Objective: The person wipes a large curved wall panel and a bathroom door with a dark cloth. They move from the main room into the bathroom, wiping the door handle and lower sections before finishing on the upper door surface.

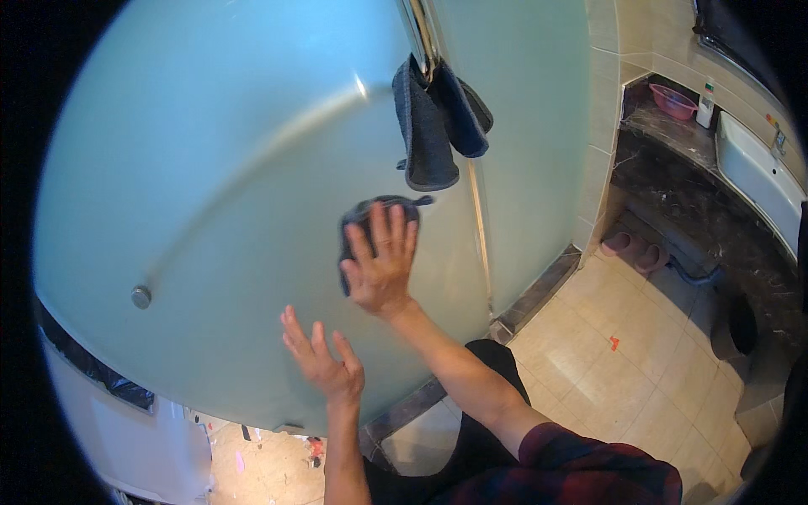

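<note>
My right hand (382, 268) presses a dark grey cloth (358, 216) against a frosted glass panel (233, 265), fingers spread over it. A small loop sticks out at the cloth's upper right corner. Lower and to the left, my left hand (328, 363) is empty, its fingers apart, in front of the same glass. Whether it touches the glass I cannot tell. Above my right hand, more dark grey cloth (426, 139) hangs folded over the lower end of a metal bar handle (421, 31).
A round metal fitting (141, 297) sits on the glass at left. To the right, a dark stone counter (675, 136) bears a pink basin (673, 101), a bottle (706, 108) and a white washbasin (757, 170). Pink slippers (650, 257) lie below. Scraps litter the tiled floor (259, 470) at lower left.
</note>
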### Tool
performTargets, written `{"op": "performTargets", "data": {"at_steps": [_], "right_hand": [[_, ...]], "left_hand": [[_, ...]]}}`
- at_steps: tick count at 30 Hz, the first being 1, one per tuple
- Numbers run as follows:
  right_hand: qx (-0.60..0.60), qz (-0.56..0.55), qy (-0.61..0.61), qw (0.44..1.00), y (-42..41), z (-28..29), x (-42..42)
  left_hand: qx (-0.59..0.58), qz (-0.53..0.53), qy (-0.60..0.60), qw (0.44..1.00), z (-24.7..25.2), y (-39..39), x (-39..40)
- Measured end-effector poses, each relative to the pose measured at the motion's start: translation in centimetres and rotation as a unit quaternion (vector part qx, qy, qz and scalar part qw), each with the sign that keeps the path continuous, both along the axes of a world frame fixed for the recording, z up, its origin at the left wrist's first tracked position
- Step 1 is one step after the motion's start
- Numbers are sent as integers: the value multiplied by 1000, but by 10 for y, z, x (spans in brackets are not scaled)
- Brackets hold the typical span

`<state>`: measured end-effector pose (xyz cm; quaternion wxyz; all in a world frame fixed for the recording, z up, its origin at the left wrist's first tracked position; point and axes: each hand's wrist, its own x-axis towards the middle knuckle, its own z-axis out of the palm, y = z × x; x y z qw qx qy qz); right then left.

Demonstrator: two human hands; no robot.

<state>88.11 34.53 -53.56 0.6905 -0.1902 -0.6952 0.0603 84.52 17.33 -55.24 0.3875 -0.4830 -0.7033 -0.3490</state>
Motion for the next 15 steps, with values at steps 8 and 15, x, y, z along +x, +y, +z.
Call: {"op": "performTargets", "data": {"at_steps": [8, 15], "right_hand": [[-139, -38, 61, 988, -10, -101, -1], [-56, -34, 31, 997, 33, -8, 20]], "left_hand": [[-65, -16, 36, 997, -8, 27, 13], [-75, -26, 45, 996, -12, 42, 20]]}}
